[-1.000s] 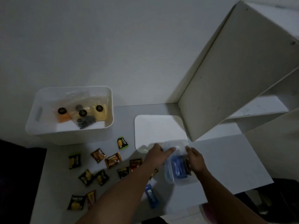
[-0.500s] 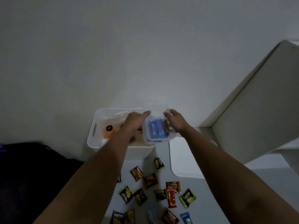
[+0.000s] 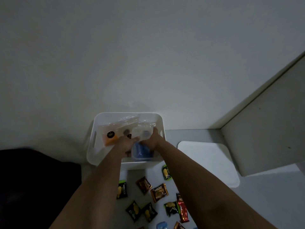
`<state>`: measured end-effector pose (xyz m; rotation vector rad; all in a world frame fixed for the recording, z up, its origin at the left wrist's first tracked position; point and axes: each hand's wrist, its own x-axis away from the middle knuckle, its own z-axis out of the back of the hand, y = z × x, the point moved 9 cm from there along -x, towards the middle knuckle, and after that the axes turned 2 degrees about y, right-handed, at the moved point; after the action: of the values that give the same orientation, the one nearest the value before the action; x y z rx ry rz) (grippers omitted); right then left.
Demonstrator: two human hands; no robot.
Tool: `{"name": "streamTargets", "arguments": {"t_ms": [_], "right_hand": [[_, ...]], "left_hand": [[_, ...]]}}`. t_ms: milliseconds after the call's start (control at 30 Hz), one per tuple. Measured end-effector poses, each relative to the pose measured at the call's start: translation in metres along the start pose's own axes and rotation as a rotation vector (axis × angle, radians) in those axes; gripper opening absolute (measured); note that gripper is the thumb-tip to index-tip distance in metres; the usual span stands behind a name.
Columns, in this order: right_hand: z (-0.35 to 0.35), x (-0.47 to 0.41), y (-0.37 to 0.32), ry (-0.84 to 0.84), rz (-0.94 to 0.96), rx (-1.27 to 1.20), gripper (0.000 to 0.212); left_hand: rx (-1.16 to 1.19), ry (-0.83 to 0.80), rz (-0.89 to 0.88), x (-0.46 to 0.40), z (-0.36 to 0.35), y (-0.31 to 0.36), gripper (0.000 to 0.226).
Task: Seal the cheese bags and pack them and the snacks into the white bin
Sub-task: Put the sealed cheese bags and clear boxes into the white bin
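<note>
White bin [image 3: 92, 142] sits at frame centre against the wall, cut-out handle visible on its left side. Inside, upper left: clear cheese bags [image 3: 118, 129], one holding an orange wedge [image 3: 110, 140] with a round dark label; label text too small to read.

Both hands reach into the bin. Left hand [image 3: 126, 143] and right hand [image 3: 152, 139] grip a clear bag with blue contents [image 3: 141, 151] between them, fingers curled on its upper part; the bag is inside the bin at its lower right. Light is dim, so the exact finger placement is uncertain.

Below the bin, on the grey table [image 3: 264, 195], loose snack packets lie scattered between the forearms. Brown packet [image 3: 159, 192] reads "nextar"; green-edged packet [image 3: 122, 189] also reads "nextar", printed sideways. Red packet [image 3: 182, 209] at lower right, writing illegible. Small blue packet [image 3: 161, 225] at bottom edge.

White lid [image 3: 209, 161] lies flat, right of the bin.
</note>
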<state>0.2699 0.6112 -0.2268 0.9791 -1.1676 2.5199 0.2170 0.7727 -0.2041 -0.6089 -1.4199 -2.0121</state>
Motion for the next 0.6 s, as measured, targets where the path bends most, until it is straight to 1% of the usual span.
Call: {"name": "streamTargets", "arguments": {"t_ms": [67,100,167,233,267,300,400,433,467,500,533,600], "right_hand": [[-0.004,0.000,0.009,0.006,-0.017,-0.012,0.123],[-0.002,0.024,-0.004,0.014,-0.026,0.025,0.124],[-0.001,0.034,-0.009,0.013,-0.024,0.094,0.124],[-0.005,0.031,-0.011,-0.026,-0.019,0.094,0.126],[-0.004,0.028,-0.013,0.008,-0.017,0.131,0.123],[-0.003,0.029,-0.014,0.045,-0.039,0.191,0.114],[0.003,0.045,-0.023,0.146,-0.008,0.462,0.064],[0.007,0.054,-0.029,0.185,0.035,0.509,0.055],[0.013,0.064,-0.037,0.220,0.100,0.526,0.051],[0.020,0.075,-0.043,0.255,0.164,0.502,0.048],[0.031,0.087,-0.046,0.301,0.229,0.450,0.045],[0.057,0.111,-0.045,0.424,0.319,0.326,0.038]], "left_hand": [[-0.017,-0.017,0.018,-0.010,-0.002,-0.007,0.050],[-0.009,-0.029,0.024,-0.016,-0.004,-0.010,0.048],[-0.018,-0.048,0.033,-0.027,-0.006,-0.015,0.050],[-0.083,-0.039,-0.002,-0.030,-0.006,-0.010,0.050],[-0.127,-0.029,-0.023,-0.030,-0.005,-0.006,0.047],[-0.167,-0.020,-0.044,-0.026,-0.005,-0.002,0.044],[-0.357,0.014,-0.112,-0.011,-0.005,0.008,0.035],[-0.420,0.051,-0.142,-0.004,-0.004,0.012,0.038],[-0.452,0.110,-0.174,0.004,-0.001,0.016,0.045],[-0.457,0.185,-0.204,0.015,0.003,0.021,0.052],[-0.443,0.254,-0.235,0.027,0.008,0.028,0.052],[-0.381,0.356,-0.319,0.055,0.011,0.042,0.041]]}}
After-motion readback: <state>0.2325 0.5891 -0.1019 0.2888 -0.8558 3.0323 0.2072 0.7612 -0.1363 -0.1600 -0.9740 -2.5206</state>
